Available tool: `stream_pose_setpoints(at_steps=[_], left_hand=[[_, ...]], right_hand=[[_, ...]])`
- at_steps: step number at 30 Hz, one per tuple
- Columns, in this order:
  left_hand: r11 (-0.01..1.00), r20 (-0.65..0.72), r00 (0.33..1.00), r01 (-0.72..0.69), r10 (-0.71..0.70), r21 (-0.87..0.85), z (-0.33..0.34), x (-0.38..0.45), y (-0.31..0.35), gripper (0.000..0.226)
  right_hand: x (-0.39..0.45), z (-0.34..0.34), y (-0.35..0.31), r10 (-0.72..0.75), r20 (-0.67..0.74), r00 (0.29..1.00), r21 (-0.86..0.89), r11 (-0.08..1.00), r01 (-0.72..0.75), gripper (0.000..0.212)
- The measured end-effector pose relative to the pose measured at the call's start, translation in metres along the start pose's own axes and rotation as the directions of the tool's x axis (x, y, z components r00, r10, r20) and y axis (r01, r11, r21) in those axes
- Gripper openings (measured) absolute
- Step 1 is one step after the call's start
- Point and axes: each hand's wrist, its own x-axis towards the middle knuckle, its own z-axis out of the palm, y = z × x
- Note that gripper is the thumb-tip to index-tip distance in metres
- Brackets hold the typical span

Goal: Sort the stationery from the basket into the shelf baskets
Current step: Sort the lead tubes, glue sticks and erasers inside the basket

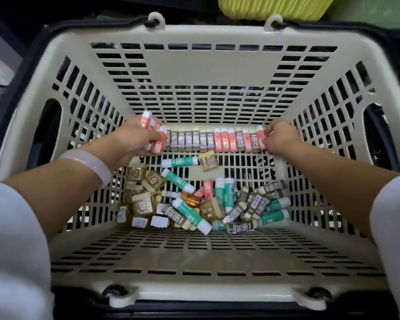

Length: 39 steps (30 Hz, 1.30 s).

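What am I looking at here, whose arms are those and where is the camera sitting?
There is no machine here: a person wears one wide-angle camera on the head, looking down at their own two arms, so this single picture is their view. Both arms reach into a cream plastic basket with slotted walls. Along its far wall stands a row of erasers, some brown, some red. The left hand grips a few red erasers at the row's left end; the right hand pinches the red eraser at its right end. Nearer the camera lies a loose heap: green glue sticks, more brown erasers and small amber boxes. A yellow-green basket shows beyond the top edge.
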Motion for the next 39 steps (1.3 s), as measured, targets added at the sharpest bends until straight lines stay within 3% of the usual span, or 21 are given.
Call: stream_pose_setpoints(at_steps=[4, 13, 16, 18, 19, 21, 23, 29, 33, 36, 39], left_hand=[[0.999, -0.020, 1.000, 0.011, -0.012, -0.035, -0.004, -0.003, 0.000, 0.027], [0.995, 0.013, 1.000, -0.005, 0.007, -0.102, 0.005, -0.005, 0.004, 0.033], [0.983, -0.001, 0.999, 0.037, -0.038, -0.181, 0.005, -0.006, 0.004, 0.031], [0.964, 0.023, 0.997, 0.077, -0.074, -0.255, 0.006, -0.007, 0.004, 0.020], [0.949, 0.044, 0.996, 0.089, -0.079, -0.302, 0.007, -0.008, 0.005, 0.014], [0.922, 0.083, 0.994, 0.101, -0.075, -0.374, 0.011, -0.010, 0.006, 0.011], [0.906, 0.117, 0.992, 0.100, -0.057, -0.410, 0.017, -0.013, 0.006, 0.017], [0.920, 0.201, 0.979, 0.103, -0.027, -0.378, 0.028, -0.016, 0.003, 0.014], [0.941, 0.197, 0.980, 0.084, -0.019, -0.327, 0.037, -0.017, 0.001, 0.012], [0.960, 0.181, 0.983, 0.079, -0.031, -0.267, 0.036, -0.016, -0.001, 0.012], [0.964, 0.160, 0.986, 0.077, -0.036, -0.256, 0.029, -0.012, -0.002, 0.015]], right_hand=[[-0.001, 0.007, -0.010, -0.066, -0.051, 0.997, -0.238, 0.970, 0.052, 0.022], [-0.008, 0.000, -0.005, -0.075, 0.061, 0.995, -0.255, 0.963, 0.089, 0.023], [-0.018, -0.006, -0.020, -0.147, -0.032, 0.989, -0.350, 0.928, 0.126, 0.018], [-0.028, -0.007, -0.039, -0.277, 0.030, 0.960, -0.167, 0.946, 0.278, 0.020], [-0.037, -0.006, -0.051, -0.343, 0.124, 0.931, 0.056, 0.939, 0.338, 0.020], [-0.057, -0.003, -0.074, -0.429, 0.292, 0.855, 0.504, 0.829, 0.244, 0.018], [-0.066, 0.003, -0.087, -0.452, 0.366, 0.813, 0.684, 0.724, 0.094, 0.017], [-0.064, 0.013, -0.088, -0.399, 0.354, 0.846, 0.779, 0.626, -0.031, 0.002], [-0.065, 0.021, -0.083, -0.365, 0.386, 0.847, 0.779, 0.620, -0.088, 0.024], [-0.058, 0.018, -0.079, -0.298, 0.344, 0.890, 0.747, 0.661, -0.067, 0.023], [-0.039, 0.008, -0.059, -0.144, 0.173, 0.974, 0.551, 0.834, 0.026, 0.014]])
